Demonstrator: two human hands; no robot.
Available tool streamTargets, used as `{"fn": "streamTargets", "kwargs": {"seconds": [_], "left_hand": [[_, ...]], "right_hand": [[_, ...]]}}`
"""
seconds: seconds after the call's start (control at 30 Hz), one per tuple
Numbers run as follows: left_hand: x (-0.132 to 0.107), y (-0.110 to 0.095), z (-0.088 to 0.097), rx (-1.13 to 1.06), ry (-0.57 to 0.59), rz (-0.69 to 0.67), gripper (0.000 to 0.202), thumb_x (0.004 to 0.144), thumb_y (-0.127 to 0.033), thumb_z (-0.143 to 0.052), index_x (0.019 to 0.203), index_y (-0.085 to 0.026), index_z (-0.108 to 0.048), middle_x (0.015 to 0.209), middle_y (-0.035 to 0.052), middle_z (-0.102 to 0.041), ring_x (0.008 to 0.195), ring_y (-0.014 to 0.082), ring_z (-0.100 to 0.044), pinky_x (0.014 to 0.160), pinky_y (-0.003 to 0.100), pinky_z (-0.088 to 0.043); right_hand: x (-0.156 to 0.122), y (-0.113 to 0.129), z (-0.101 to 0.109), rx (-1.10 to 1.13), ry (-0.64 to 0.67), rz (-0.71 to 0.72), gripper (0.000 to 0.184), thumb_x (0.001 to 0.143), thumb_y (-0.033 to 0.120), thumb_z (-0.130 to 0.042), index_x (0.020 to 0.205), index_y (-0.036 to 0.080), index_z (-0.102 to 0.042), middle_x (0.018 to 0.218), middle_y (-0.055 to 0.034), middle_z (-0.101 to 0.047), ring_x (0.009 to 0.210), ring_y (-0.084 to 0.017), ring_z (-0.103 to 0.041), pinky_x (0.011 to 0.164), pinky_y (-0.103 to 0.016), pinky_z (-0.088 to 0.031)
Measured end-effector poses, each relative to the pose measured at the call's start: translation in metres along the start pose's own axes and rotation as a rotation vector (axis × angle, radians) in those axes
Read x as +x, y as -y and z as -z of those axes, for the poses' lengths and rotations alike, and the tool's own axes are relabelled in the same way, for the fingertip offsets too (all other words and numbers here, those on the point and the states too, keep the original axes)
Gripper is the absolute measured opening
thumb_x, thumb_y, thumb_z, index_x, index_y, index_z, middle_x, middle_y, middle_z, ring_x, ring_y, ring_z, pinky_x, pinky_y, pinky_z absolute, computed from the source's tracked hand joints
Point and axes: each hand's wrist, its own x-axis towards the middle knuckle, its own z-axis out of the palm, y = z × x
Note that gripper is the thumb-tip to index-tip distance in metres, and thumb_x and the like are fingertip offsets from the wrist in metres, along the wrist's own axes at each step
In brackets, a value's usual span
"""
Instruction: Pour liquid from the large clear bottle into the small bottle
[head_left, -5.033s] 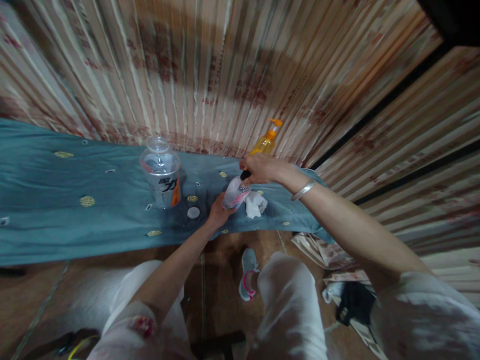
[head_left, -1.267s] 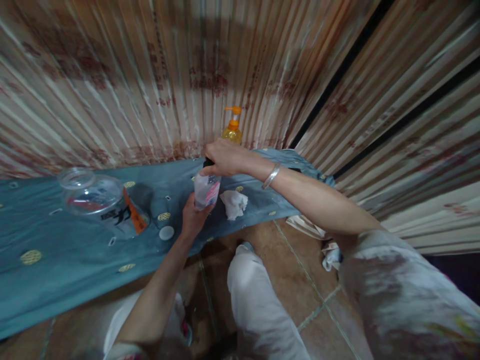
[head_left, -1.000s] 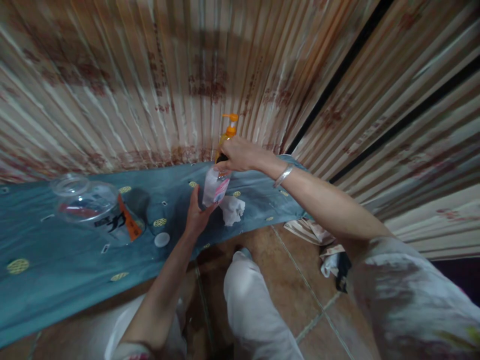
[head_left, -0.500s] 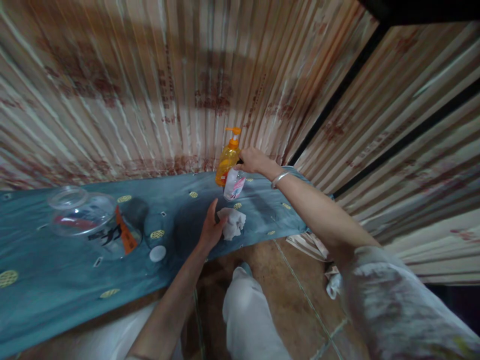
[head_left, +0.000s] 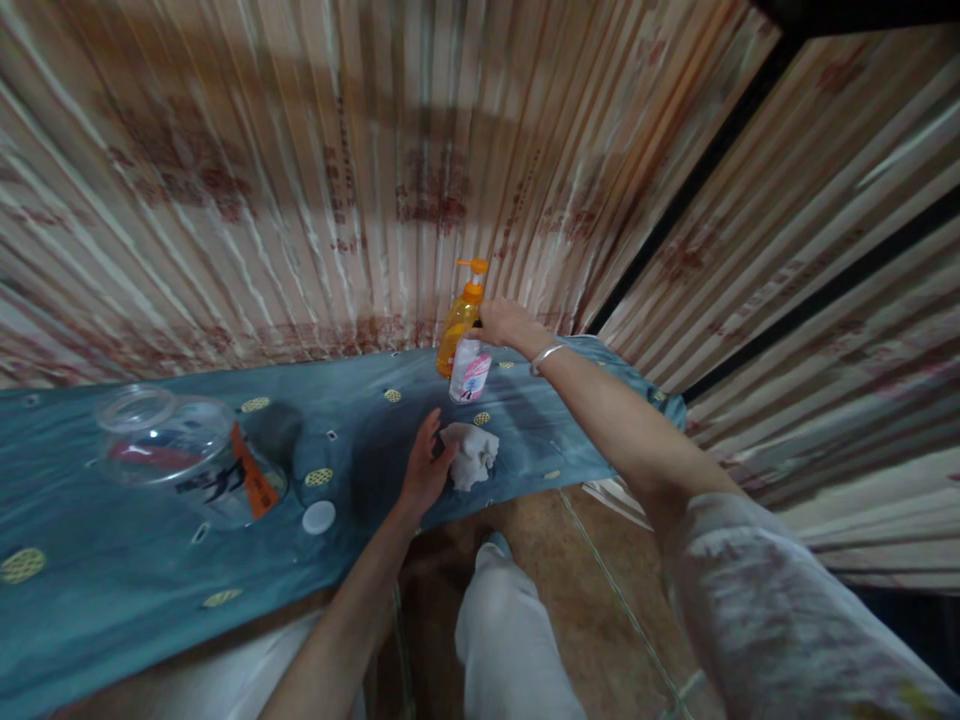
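My right hand (head_left: 504, 322) reaches far back and grips the top of a small clear bottle with a pink label (head_left: 469, 369), which stands on the teal cloth (head_left: 90, 540) beside an orange pump bottle (head_left: 459, 318). My left hand (head_left: 424, 470) lies nearer the front edge, fingers closing on a crumpled white tissue (head_left: 474, 455). A silver bangle (head_left: 546, 356) sits on my right wrist.
A large clear plastic jar with an orange and black label (head_left: 187, 455) stands at the left, a small white cap (head_left: 318, 517) in front of it. Striped curtains (head_left: 300, 170) hang behind the table. My legs in white trousers (head_left: 510, 640) and brown floor tiles are below.
My right hand carried the small bottle from the front of the table back beside the pump bottle and set it upright. My left hand let go of it and moved onto the tissue.
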Motion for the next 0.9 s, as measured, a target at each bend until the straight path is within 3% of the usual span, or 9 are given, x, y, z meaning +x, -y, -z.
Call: {"fn": "streamTargets", "kwargs": {"seconds": [0.13,0.23,0.33,0.5,0.67,0.9], "left_hand": [[-0.003,-0.005,0.006,0.010,-0.025,-0.020,0.061,0.078,-0.028,-0.070,0.136,-0.024,-0.053,0.145,0.0138,-0.053,0.133,0.0303,-0.051,0.108,0.050,-0.042],[-0.007,-0.014,0.018,0.043,-0.051,-0.057,0.059,0.079,-0.027,-0.068,0.136,-0.025,-0.053,0.143,0.0133,-0.054,0.130,0.0290,-0.053,0.106,0.048,-0.044],[-0.015,-0.024,0.034,0.101,-0.078,-0.094,0.056,0.080,-0.028,-0.068,0.134,-0.023,-0.054,0.141,0.0139,-0.056,0.127,0.0292,-0.056,0.103,0.049,-0.047],[-0.032,-0.038,0.058,0.223,-0.114,-0.159,0.052,0.081,-0.030,-0.066,0.132,-0.023,-0.054,0.136,0.0135,-0.059,0.121,0.0284,-0.060,0.097,0.047,-0.052],[-0.042,-0.054,0.077,0.359,-0.153,-0.256,0.049,0.082,-0.028,-0.063,0.130,-0.021,-0.055,0.130,0.0139,-0.060,0.115,0.0275,-0.061,0.094,0.046,-0.053],[-0.064,-0.087,0.107,0.539,-0.191,-0.375,0.049,0.086,-0.031,-0.062,0.133,-0.019,-0.053,0.135,0.0148,-0.055,0.126,0.0289,-0.054,0.103,0.047,-0.047]], "right_hand": [[-0.017,0.002,0.006,0.031,-0.055,-0.052,0.051,0.092,0.047,-0.059,0.121,0.005,-0.064,0.119,-0.0238,-0.070,0.114,-0.033,-0.065,0.092,-0.038,-0.051],[-0.048,0.009,0.001,0.077,-0.165,-0.096,0.051,0.096,0.044,-0.053,0.128,0.003,-0.056,0.116,-0.0241,-0.070,0.112,-0.032,-0.066,0.091,-0.037,-0.050],[-0.087,0.026,-0.022,0.194,-0.199,-0.089,0.048,0.100,0.038,-0.045,0.135,0.005,-0.049,0.120,-0.0228,-0.068,0.112,-0.030,-0.066,0.091,-0.035,-0.049],[-0.135,0.062,-0.083,0.454,-0.044,-0.112,0.047,0.096,0.033,-0.053,0.137,0.010,-0.047,0.124,-0.0156,-0.068,0.113,-0.025,-0.066,0.091,-0.030,-0.049],[-0.148,0.086,-0.118,0.531,-0.091,-0.185,0.058,0.093,0.035,-0.058,0.143,0.011,-0.042,0.145,-0.0176,-0.053,0.135,-0.026,-0.050,0.108,-0.033,-0.041],[-0.149,0.111,-0.126,0.531,-0.071,-0.269,0.065,0.091,0.039,-0.059,0.146,0.010,-0.041,0.151,-0.0211,-0.045,0.139,-0.029,-0.044,0.110,-0.040,-0.039]]}}
